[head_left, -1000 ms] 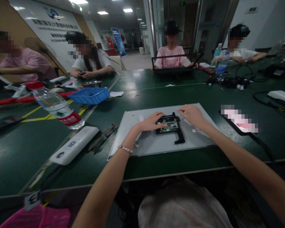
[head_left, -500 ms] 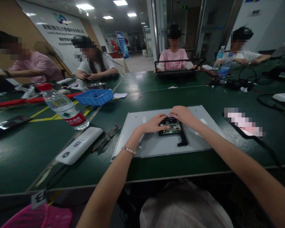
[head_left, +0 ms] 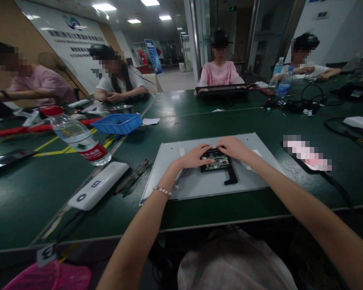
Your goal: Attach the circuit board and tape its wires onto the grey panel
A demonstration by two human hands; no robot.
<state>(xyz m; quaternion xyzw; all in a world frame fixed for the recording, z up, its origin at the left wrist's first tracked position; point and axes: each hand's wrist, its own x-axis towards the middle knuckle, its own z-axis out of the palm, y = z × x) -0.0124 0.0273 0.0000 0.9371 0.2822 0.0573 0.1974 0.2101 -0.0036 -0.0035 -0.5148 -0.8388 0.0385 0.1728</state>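
Observation:
A light grey panel (head_left: 199, 189) lies flat on the green table in front of me. On it rests a black frame (head_left: 230, 175) with a green circuit board (head_left: 220, 162) inside and an arm sticking out toward me. My left hand (head_left: 194, 156) grips the frame's left side, its thumb over the board and its fingers at the far edge. Bent over the far right corner of the frame are the fingers of my right hand (head_left: 234, 147); their tips are partly hidden. White strips lie on the panel near both hands.
Left of the panel are glasses (head_left: 134, 176), a white power bank (head_left: 99, 186), a water bottle (head_left: 78, 139) and a blue tray (head_left: 118, 123). A phone (head_left: 305, 155) with a cable lies right. Several people sit around the table; one holds a black frame (head_left: 222, 89).
My right hand has shifted slightly down and toward the frame's corner. Across the table, the person's black frame has tilted down flatter. The whole view has shifted a little.

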